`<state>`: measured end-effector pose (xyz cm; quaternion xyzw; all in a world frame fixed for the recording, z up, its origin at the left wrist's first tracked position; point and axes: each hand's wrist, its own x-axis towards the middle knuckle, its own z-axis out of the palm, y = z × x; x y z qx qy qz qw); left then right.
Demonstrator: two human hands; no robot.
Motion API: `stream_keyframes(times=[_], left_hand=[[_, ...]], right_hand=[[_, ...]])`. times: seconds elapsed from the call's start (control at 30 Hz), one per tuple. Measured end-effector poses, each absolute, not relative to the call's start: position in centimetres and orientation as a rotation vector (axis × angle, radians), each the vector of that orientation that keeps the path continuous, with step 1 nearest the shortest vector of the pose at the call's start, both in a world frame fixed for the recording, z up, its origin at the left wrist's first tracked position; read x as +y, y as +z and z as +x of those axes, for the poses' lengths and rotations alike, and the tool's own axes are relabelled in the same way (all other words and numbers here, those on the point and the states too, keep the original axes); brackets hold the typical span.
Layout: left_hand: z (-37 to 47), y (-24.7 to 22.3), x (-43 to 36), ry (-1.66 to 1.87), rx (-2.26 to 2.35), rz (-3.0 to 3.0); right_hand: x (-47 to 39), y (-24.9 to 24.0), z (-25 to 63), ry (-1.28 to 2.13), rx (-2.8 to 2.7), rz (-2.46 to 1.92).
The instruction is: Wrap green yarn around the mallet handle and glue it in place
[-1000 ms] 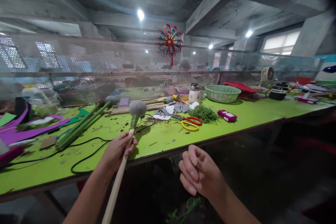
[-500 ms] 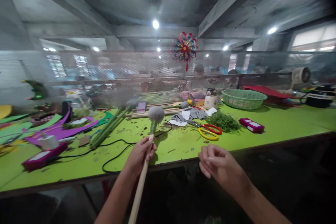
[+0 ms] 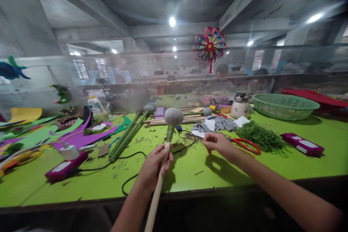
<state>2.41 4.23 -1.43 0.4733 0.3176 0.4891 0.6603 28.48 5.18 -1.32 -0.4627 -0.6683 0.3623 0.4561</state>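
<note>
My left hand (image 3: 157, 165) is wrapped round a pale wooden stick (image 3: 154, 203). At the stick's upper end is a round grey head (image 3: 174, 117), with a green-wrapped neck (image 3: 170, 133) below it. My right hand (image 3: 217, 145) is over the table, its fingers curled together; whatever they hold, if anything, is too small to make out. Just beyond it lie grey cloth scraps (image 3: 223, 124) and white pieces. Scissors with red and yellow handles (image 3: 248, 145) lie partly hidden behind my right hand and forearm. A heap of green strands (image 3: 262, 136) is to their right.
The green table (image 3: 190, 179) also bears green-wrapped sticks (image 3: 126, 139), a magenta device (image 3: 303, 144) at right, another (image 3: 66, 166) with a black cable at left, a green basket (image 3: 285, 106), a cream container (image 3: 240, 106) and purple sheets (image 3: 87, 137). A mesh partition stands behind.
My right hand has moved forward over the table, towards the cloth scraps and scissors, and now partly covers the scissors. My left hand still holds the stick. The view has shifted.
</note>
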Motion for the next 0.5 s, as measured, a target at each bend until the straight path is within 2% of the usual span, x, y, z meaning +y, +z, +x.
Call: stream_keyframes(times=[0.3,0.5], left_hand=[[1.7,-0.7,8.1,1.155,0.682,0.987],[1.0,-1.3,7.7,1.145,0.667,0.919]], right_hand=[[20.9,-0.2,23.3,0.501,-1.870,-1.633],[25.4,-0.7,18.3,0.213,-2.034,-1.863]])
